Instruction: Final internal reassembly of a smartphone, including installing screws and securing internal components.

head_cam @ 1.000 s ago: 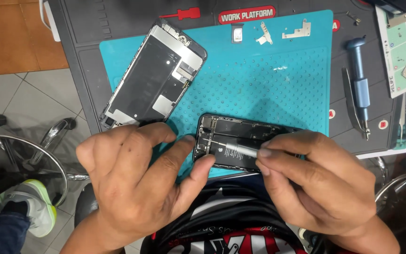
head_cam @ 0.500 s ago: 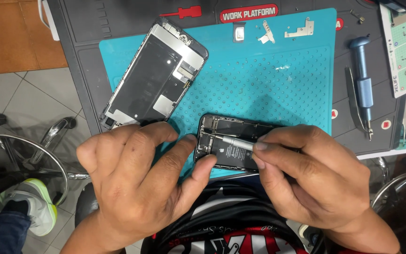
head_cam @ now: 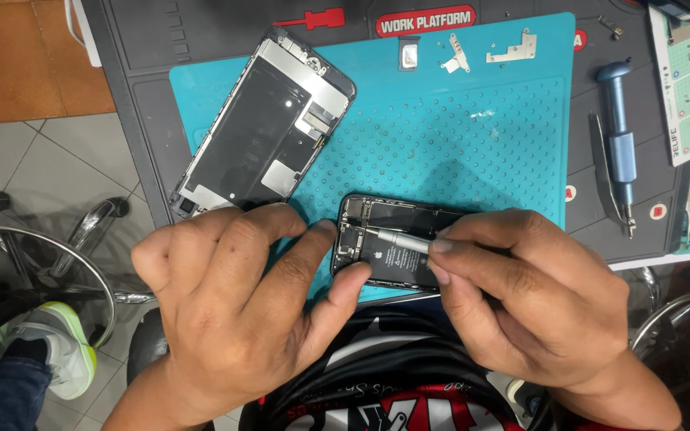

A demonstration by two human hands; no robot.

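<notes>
An opened phone body (head_cam: 397, 243), its dark battery and small boards exposed, is seen lying at the near edge of a teal dotted work mat (head_cam: 457, 136), close to the person's chest. It is steadied by the left hand (head_cam: 233, 307), whose thumb and forefinger are pressed against its left end. A slim silver screwdriver (head_cam: 399, 239) is pinched between the thumb and fingertips of the right hand (head_cam: 529, 295), with its tip laid on the phone's inner parts near the left side. The detached screen panel (head_cam: 269, 128) is placed face down and tilted at the mat's upper left, well apart from the body. Small metal brackets (head_cam: 513, 52) are set along the mat's far edge. A blue-handled screwdriver (head_cam: 618, 128) is left on the dark tray (head_cam: 201, 32) to the right of the mat.
</notes>
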